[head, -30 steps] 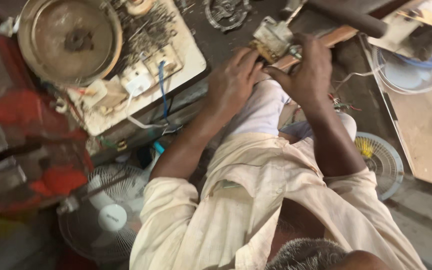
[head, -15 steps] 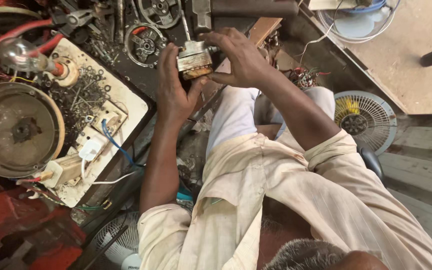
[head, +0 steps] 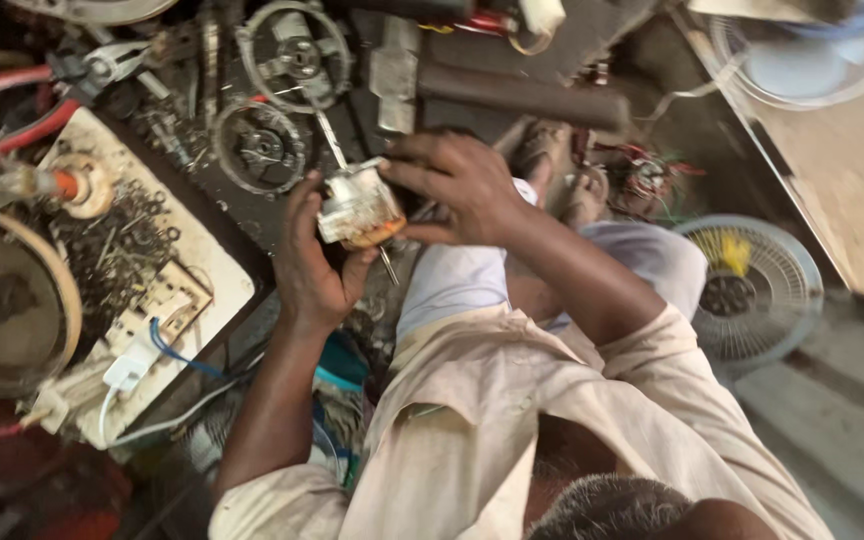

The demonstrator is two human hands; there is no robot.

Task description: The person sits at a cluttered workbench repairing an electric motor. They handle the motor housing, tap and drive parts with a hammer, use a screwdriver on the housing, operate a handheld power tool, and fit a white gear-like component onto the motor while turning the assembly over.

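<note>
Down over the lap, small fan motor point(head: 357, 208) gripped between both hands: left hand point(head: 312, 265) cupped under and clamped on its side, right hand point(head: 457, 185) closed over the top. Shaft poking out above and below. Round metal motor covers point(head: 262, 148) just beyond; white fan grille point(head: 752, 290) well apart, right.

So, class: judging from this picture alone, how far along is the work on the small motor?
Done: the small motor is out of any housing, its shaft bare. In hand: the left hand cradles it while the right hand works on top. Left: round metal covers lie unfitted on the bench, and a fan grille sits apart.
</note>
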